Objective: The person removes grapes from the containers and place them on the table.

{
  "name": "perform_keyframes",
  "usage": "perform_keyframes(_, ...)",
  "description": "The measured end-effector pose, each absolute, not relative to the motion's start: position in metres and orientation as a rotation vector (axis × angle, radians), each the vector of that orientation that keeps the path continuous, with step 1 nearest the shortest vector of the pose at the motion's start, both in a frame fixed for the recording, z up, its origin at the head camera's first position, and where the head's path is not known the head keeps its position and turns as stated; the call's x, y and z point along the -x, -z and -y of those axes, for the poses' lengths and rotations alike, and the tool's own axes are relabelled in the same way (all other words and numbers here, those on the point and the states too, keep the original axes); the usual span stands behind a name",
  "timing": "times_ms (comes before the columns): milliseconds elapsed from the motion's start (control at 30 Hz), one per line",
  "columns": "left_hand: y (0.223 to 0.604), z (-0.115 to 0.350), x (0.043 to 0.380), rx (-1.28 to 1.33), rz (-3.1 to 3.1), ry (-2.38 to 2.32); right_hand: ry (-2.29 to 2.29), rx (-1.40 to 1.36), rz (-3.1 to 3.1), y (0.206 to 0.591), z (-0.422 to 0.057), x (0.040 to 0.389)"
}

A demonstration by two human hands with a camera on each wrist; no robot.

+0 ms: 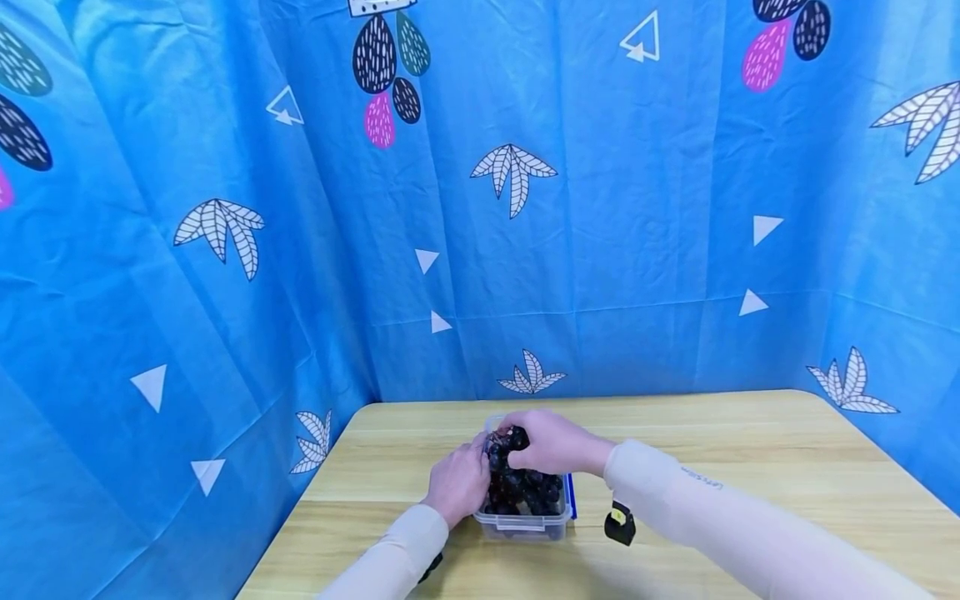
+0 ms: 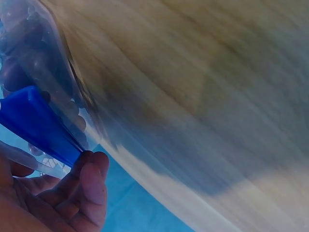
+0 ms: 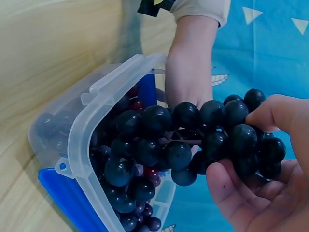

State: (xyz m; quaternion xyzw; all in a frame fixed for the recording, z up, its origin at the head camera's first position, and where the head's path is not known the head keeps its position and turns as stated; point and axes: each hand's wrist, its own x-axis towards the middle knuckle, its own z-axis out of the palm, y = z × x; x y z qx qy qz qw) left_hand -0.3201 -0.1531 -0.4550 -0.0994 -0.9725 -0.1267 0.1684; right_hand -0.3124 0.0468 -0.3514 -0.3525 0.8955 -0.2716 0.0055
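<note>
My right hand (image 1: 558, 443) grips the upper end of a bunch of dark grapes (image 3: 186, 115) between thumb and fingers. The bunch slopes up out of a clear plastic container (image 3: 79, 137), its lower grapes still inside the rim. At the container's left side my left hand (image 1: 459, 482) holds the wall, with curled fingers (image 2: 94, 186) at a blue side latch (image 2: 38, 123) in the left wrist view. More grapes, some smaller and reddish (image 3: 150, 174), lie in the container beneath the bunch.
The container stands on a light wooden table (image 1: 720, 467). A second blue latch (image 3: 67, 198) hangs down on its opposite side. Blue patterned cloth (image 1: 637, 208) hangs behind the table and along both sides. A black wrist camera (image 1: 619, 525) sits under the right sleeve.
</note>
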Motion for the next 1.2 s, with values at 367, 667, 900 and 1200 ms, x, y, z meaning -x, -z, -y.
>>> perform_keyframes(367, 0.456, 0.154, 0.321, 0.265, 2.752, 0.397, 1.037, 1.086, -2.805, 0.340, -0.057, 0.311)
perform_keyframes(667, 0.456, 0.153, 0.320, 0.259, 2.760, 0.415, 1.183, 1.032, -2.806, 0.331, -0.066, 0.308)
perform_keyframes(900, 0.456, 0.152, 0.321, 0.268, 2.772, 0.414, 1.217, 0.974, -2.858, 0.326, -0.081, 0.305)
perform_keyframes(1200, 0.456, 0.153, 0.319, 0.273, 2.779, 0.418, 1.170, 0.883, -2.935, 0.332, -0.104, 0.308)
